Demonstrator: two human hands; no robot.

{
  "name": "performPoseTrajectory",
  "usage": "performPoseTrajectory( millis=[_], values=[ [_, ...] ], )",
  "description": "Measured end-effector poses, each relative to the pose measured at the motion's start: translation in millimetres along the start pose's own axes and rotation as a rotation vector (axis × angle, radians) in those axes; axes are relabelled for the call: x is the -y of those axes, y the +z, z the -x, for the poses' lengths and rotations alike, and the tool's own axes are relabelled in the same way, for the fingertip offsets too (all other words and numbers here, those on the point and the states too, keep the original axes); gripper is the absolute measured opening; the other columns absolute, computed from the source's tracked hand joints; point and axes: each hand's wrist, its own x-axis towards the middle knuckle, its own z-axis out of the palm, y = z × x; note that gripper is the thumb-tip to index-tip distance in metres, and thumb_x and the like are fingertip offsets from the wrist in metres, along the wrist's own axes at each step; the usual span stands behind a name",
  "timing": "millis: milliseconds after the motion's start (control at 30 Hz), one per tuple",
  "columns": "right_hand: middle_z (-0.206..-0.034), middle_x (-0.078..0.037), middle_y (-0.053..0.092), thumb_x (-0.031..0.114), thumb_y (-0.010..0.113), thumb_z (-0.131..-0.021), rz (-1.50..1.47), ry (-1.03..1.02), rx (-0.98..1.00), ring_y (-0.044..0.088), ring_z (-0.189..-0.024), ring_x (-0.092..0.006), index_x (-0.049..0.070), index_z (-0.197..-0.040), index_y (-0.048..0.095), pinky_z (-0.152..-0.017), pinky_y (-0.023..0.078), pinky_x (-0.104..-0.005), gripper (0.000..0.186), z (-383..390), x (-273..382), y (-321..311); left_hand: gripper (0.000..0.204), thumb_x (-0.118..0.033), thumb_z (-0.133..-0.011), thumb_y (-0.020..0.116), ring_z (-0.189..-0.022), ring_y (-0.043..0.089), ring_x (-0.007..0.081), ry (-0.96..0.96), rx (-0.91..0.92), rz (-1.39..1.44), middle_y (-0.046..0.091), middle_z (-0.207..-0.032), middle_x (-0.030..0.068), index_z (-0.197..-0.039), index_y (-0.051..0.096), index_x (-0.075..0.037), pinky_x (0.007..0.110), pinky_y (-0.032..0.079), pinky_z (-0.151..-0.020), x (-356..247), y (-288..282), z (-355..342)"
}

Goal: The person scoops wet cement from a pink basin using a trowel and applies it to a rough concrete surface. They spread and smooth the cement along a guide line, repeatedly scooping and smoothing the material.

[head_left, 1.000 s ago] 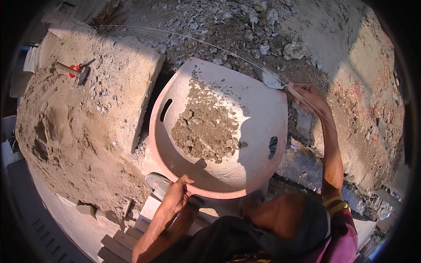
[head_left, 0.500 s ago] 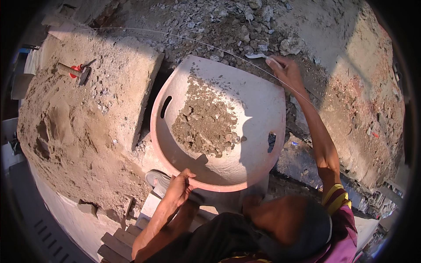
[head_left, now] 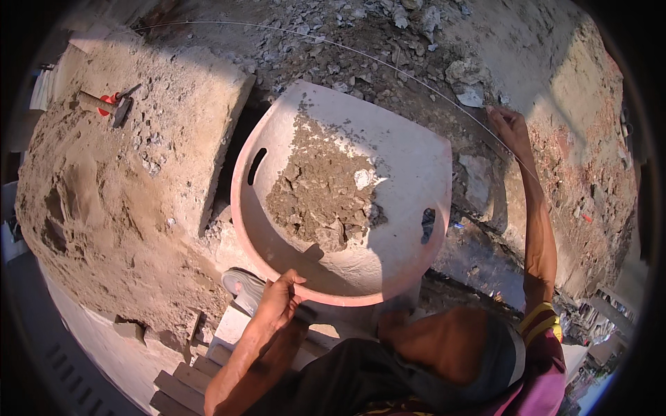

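Note:
A wide, pinkish scoop-shaped basin (head_left: 409, 139) with a slot handle on each side lies in front of me. In its middle sits a heap of damp grey-brown rubble (head_left: 316, 187), with a white lump on it. My left hand (head_left: 279, 295) is closed over the near rim, thumb on top. Beyond the basin's right far corner, my right hand (head_left: 510, 128) is closed on the handle of a trowel (head_left: 472, 96). Its pale blade is low over the loose rubble, and the fingers cover most of the handle.
A thin white string (head_left: 333, 43) runs across the far ground and passes by my right arm. On the left concrete slab (head_left: 208, 139) lies a hammer (head_left: 121, 111) with something red beside it. Broken rubble (head_left: 388, 55) covers the far ground. Wooden slats (head_left: 187, 381) lie at lower left.
My right hand has moved right with the trowel, away from the basin's far edge. More rubble, including a white lump, is in the basin. My left hand keeps its hold on the rim.

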Motion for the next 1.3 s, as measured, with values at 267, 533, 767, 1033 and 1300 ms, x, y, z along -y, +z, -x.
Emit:
performPoseTrajectory(
  millis=[267, 533, 767, 1033, 1300],
  values=[
    [-0.064, 0.000, 0.058, 0.045, 0.071, -0.098, -0.076, 0.105, -0.013, 0.054, -0.059, -0.0078, 0.000, -0.125, 0.073, -0.056, 0.043, -0.0285, 0.053, -22, 70, 51, 0.004, 0.003, -0.088, 0.063, -0.076, 0.073, 0.0206, 0.018, -0.018, 0.037, 0.070, -0.092, 0.0105, -0.091, 0.061, 0.000, 0.034, 0.066, -0.066, -12, 8, 11],
    [-0.065, -0.002, 0.063, 0.049, 0.073, -0.095, -0.024, 0.028, 0.135, 0.059, -0.058, -0.0079, 0.002, -0.125, 0.074, -0.052, 0.046, -0.0270, 0.056, 71, 101, 59, 0.012, 0.004, -0.086, 0.065, -0.068, 0.064, 0.0161, -0.018, -0.109, 0.026, 0.064, -0.083, 0.0023, -0.084, 0.060, -0.008, 0.035, 0.059, -0.067, 1, -3, 3],
    [-0.057, 0.001, 0.055, 0.056, 0.069, -0.096, -0.029, 0.378, 0.473, 0.050, -0.043, -0.0062, 0.003, -0.109, 0.075, -0.038, 0.037, -0.0259, 0.054, 21, 119, 35, 0.011, -0.008, -0.082, 0.073, -0.083, 0.061, 0.0132, -0.011, -0.178, -0.071, 0.062, -0.086, -0.0022, -0.087, 0.064, -0.011, 0.040, 0.052, -0.078, -10, 33, 23],
    [-0.060, 0.004, 0.056, 0.044, 0.068, -0.100, -0.186, 0.067, 0.252, 0.047, -0.046, -0.0042, 0.005, -0.124, 0.075, -0.044, 0.039, -0.0275, 0.046, -54, 143, 134, 0.007, -0.008, -0.084, 0.070, -0.088, 0.062, 0.0151, 0.013, -0.082, -0.069, 0.065, -0.090, 0.0002, -0.089, 0.066, -0.011, 0.042, 0.051, -0.084, -3, 16, 11],
    [-0.080, -0.015, 0.071, 0.039, 0.072, -0.098, 0.101, -0.459, -0.018, 0.068, -0.071, -0.0217, -0.001, -0.122, 0.072, -0.066, 0.053, -0.0392, 0.046, 38, 145, 105, 0.011, -0.009, -0.088, 0.069, -0.068, 0.050, 0.0102, 0.010, -0.123, -0.068, 0.046, -0.068, -0.0036, -0.079, 0.063, -0.011, 0.040, 0.051, -0.078, -2, 18, 7]
  ],
)
